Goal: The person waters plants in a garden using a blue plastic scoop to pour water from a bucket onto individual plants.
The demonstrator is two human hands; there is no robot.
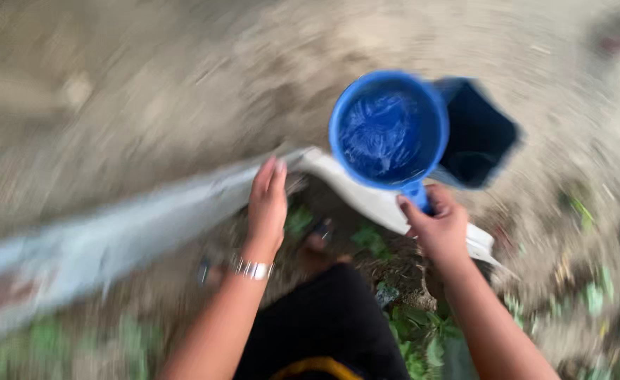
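- Above bare sandy ground (148,91), the right hand (440,229) held a round blue plastic dipper (388,130) by its short handle, the fingers (412,211) wrapped shut around it just below the rim.
- The dipper sat level, out in front of the person, its bowl showing rippled water inside; beside it lay a dark blue patch (478,134) too blurred to name.
- Judging by the thin moulded plastic, the dipper itself was probably light and stiff, with most of the weight coming from the water, which would slosh if tipped.
- The handle looked like the sensible place to hold; a wet, smooth handle may have been slippery, so a full-fist wrap suited it better than a pinch.
- The left hand (267,204), a silver bracelet (252,269) at its wrist, rested flat on the edge of a pale, long sheet (113,225), its fingers straight and pressed together, gripping nothing.
- Green weeds (415,338) grew below, near the person's dark clothing (324,317).
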